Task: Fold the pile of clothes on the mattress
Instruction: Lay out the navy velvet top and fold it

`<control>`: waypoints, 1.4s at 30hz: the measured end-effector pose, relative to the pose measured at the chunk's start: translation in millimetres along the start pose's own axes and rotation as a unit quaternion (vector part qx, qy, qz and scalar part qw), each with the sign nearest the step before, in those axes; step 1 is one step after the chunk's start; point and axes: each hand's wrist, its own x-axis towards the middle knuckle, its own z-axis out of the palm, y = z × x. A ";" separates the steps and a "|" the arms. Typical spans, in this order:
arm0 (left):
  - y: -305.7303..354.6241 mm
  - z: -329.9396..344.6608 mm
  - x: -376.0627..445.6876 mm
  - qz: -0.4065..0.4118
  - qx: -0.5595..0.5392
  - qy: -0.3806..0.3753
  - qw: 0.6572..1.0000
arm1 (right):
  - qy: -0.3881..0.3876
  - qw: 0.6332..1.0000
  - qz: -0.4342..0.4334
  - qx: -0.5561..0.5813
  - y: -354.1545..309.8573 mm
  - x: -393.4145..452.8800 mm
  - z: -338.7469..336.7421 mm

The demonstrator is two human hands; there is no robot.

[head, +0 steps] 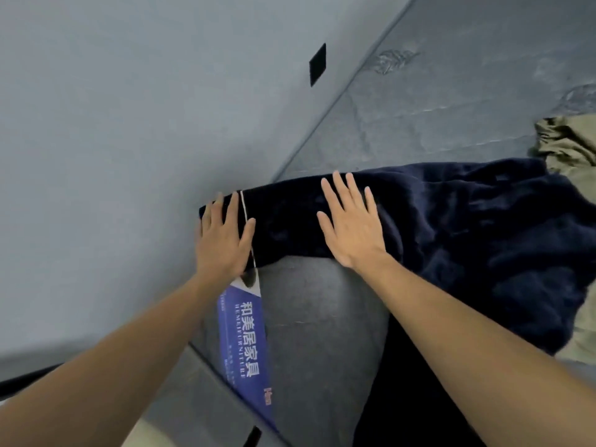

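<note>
A dark navy fleece garment (467, 227) lies spread across the grey mattress (419, 117), its narrow end with a thin white stripe reaching the mattress's left edge. My left hand (222, 240) lies flat with straight fingers on that striped end. About a hand's width to the right, my right hand (351, 221) presses flat on the same part, fingers spread. An olive-green garment (571, 143) lies bunched at the far right, partly under the navy one.
A grey wall (129, 124) with a small black square (317, 64) runs along the mattress's left edge. A blue label with white lettering (245, 343) sits on the mattress edge below my left hand. Bare mattress stretches beyond the garment.
</note>
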 end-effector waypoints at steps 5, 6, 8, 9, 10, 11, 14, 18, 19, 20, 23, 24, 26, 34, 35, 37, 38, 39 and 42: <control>-70.4 13.3 10.7 -0.252 -0.381 -0.125 0.881 | 0.007 0.999 0.014 -0.044 -5.9 10.8 31.1; -72.5 13.0 11.7 -0.271 -0.454 -0.141 0.837 | 0.008 0.999 0.015 -0.048 -6.3 11.8 32.9; -69.0 8.6 14.0 -0.260 -0.513 -0.143 0.806 | 0.008 0.998 0.013 -0.060 -7.5 11.0 34.6; -65.8 7.5 15.9 -0.250 -0.517 -0.127 0.809 | 0.010 0.998 0.012 -0.066 -8.0 10.7 35.2; -61.6 6.6 17.3 -0.244 -0.518 -0.108 0.813 | 0.012 0.998 0.013 -0.068 -8.7 10.8 35.7; -57.6 5.0 18.6 -0.238 -0.515 -0.086 0.819 | 0.011 0.997 0.012 -0.070 -9.1 11.5 35.8; -50.2 -2.9 23.8 -0.227 -0.491 -0.036 0.840 | 0.013 0.997 0.011 -0.074 -9.6 12.7 35.7; -53.2 -23.3 31.1 -0.192 -0.428 0.019 0.883 | -0.003 0.998 0.010 -0.060 -12.4 14.5 32.3; -51.7 -30.6 31.8 -0.182 -0.420 0.030 0.889 | -0.007 0.999 0.008 -0.042 -13.4 15.0 30.0; -45.5 -38.8 32.3 -0.172 -0.419 0.037 0.891 | -0.011 1.000 0.010 -0.011 -14.7 15.2 25.8; -2.0 -59.7 26.6 -0.137 -0.440 0.040 0.886 | -0.043 0.963 0.088 0.251 -21.4 13.5 2.3; 18.6 -63.8 23.2 -0.120 -0.444 0.036 0.887 | -0.045 0.903 0.144 0.401 -26.7 11.4 -14.5; 63.2 -66.4 14.4 -0.077 -0.452 0.016 0.889 | -0.030 0.713 0.231 0.662 -34.9 4.6 -50.4; 179.3 -22.2 -10.5 0.132 -0.409 -0.199 0.881 | 0.015 0.654 0.307 0.691 17.6 -27.2 -80.1; 180.7 -19.7 -11.2 0.166 -0.375 -0.172 0.896 | 0.031 0.688 0.334 0.643 27.3 -27.8 -76.4; 175.3 -14.0 -9.6 0.246 -0.253 -0.096 0.931 | 0.062 0.786 0.350 0.505 41.6 -29.8 -70.7; 170.1 -8.7 -7.8 0.274 -0.193 -0.086 0.938 | 0.089 0.846 0.323 0.415 45.7 -31.3 -67.4; 164.2 0.1 -5.6 0.288 -0.135 -0.093 0.943 | 0.127 0.901 0.274 0.312 46.1 -32.3 -64.5; 148.6 29.1 -4.6 0.302 0.004 -0.092 0.949 | 0.152 0.981 0.086 0.085 35.7 -28.5 -52.8</control>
